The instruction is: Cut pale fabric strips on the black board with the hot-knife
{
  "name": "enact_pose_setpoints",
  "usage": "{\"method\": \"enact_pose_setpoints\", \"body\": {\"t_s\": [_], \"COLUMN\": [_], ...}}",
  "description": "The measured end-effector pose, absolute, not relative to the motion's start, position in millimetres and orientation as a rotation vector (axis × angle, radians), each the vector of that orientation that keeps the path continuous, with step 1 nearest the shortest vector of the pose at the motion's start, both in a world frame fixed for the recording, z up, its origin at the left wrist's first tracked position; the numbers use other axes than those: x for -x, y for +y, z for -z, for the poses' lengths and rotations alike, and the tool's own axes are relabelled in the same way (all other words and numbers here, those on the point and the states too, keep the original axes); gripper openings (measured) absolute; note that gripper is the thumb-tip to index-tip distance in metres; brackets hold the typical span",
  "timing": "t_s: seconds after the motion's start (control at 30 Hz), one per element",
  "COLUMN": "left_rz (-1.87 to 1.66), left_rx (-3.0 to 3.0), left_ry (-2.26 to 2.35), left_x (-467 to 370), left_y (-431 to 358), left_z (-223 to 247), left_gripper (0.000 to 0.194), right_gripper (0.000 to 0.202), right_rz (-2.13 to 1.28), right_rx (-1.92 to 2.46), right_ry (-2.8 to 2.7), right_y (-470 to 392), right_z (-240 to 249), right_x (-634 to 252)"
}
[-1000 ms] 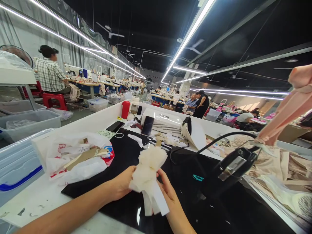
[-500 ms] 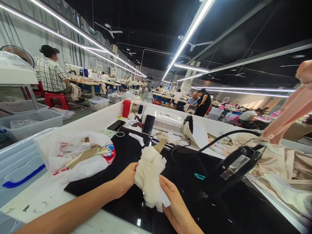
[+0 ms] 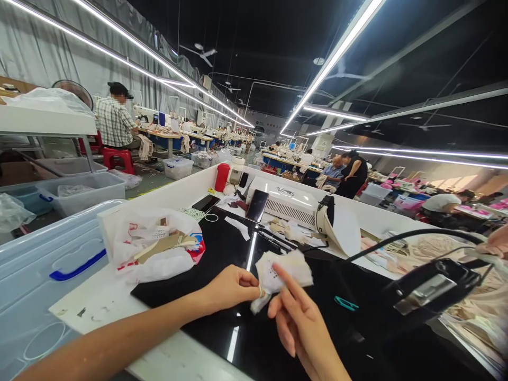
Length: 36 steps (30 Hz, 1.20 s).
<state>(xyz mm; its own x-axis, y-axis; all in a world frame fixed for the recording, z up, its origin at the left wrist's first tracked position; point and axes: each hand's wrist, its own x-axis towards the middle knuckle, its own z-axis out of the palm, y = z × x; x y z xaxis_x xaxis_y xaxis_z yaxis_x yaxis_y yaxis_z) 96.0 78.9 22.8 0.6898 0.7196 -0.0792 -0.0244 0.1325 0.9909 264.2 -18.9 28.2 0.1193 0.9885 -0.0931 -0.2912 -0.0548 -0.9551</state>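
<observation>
A small stack of cream fabric pieces (image 3: 297, 269), with a marked white piece on top, is over the black tabletop (image 3: 206, 248) in front of me. My left hand (image 3: 234, 288) pinches the near left corner of the stack, where a thin pale band shows at the fingertips. My right hand (image 3: 297, 312) is at the stack's near edge, its index finger stretched over the marked piece and the other fingers loosely curled apart. Whether the right fingertips press on the fabric cannot be made out.
A plastic bag (image 3: 159, 267) with card pieces lies left. Behind are phones (image 3: 257, 205), a red container (image 3: 223, 177), a white machine (image 3: 286, 193) and scraps. On the right are a teal clip (image 3: 346, 303), a black device (image 3: 426, 291) and fabric. Another person's hand (image 3: 498, 243) is at the right edge.
The stack has been turned and lowered, now showing its marked piece. My right hand has let go of its side and its index finger is extended. The view has shifted right-to-left, moving the scene rightward.
</observation>
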Motion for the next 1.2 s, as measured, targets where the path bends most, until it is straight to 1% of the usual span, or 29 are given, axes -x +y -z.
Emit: {"method": "enact_pose_setpoints", "body": {"t_s": [0.1, 0.2, 0.23, 0.3, 0.4, 0.53, 0.67, 0.77, 0.9, 1.13, 1.2], "left_rz": [-0.527, -0.444, -0.422, -0.409, -0.439, -0.482, -0.505, -0.509, -0.526, -0.558, -0.557], "left_rx": [-1.277, -1.112, -1.051, -0.950, -0.854, -0.816, -0.831, -0.845, -0.841, -0.816, -0.815], "left_ry": [0.654, 0.634, 0.631, 0.634, 0.628, 0.587, 0.533, 0.512, 0.480, 0.441, 0.434], "left_x": [-94, -91, -90, -89, -89, -91, -96, -99, -100, -102, -103], "left_y": [78, 82, 84, 88, 91, 88, 83, 80, 77, 73, 73], "left_z": [-24, -27, -27, -27, -27, -26, -23, -22, -22, -20, -18], "left_gripper": [0.025, 0.034, 0.038, 0.046, 0.052, 0.048, 0.038, 0.038, 0.043, 0.045, 0.044], "right_gripper": [0.082, 0.084, 0.082, 0.071, 0.060, 0.059, 0.056, 0.055, 0.049, 0.036, 0.035], "right_rz": [-1.153, -1.085, -1.061, -1.024, -1.099, -1.416, -1.577, -1.682, -1.727, -1.717, -1.726], "right_rx": [1.109, 1.075, 1.052, 1.032, 1.123, 1.169, 0.974, 0.777, 0.661, 0.476, 0.449], "right_ry": [-0.721, -0.572, -0.537, -0.480, -0.420, -0.389, -0.183, 0.007, 0.059, 0.022, 0.017], "right_y": [-14, -12, -13, -15, -20, -24, -16, -8, -6, -11, -11], "right_z": [-43, -49, -49, -45, -32, -11, 0, 5, 12, 21, 21], "right_x": [-273, -280, -281, -279, -269, -248, -232, -228, -228, -228, -226]}}
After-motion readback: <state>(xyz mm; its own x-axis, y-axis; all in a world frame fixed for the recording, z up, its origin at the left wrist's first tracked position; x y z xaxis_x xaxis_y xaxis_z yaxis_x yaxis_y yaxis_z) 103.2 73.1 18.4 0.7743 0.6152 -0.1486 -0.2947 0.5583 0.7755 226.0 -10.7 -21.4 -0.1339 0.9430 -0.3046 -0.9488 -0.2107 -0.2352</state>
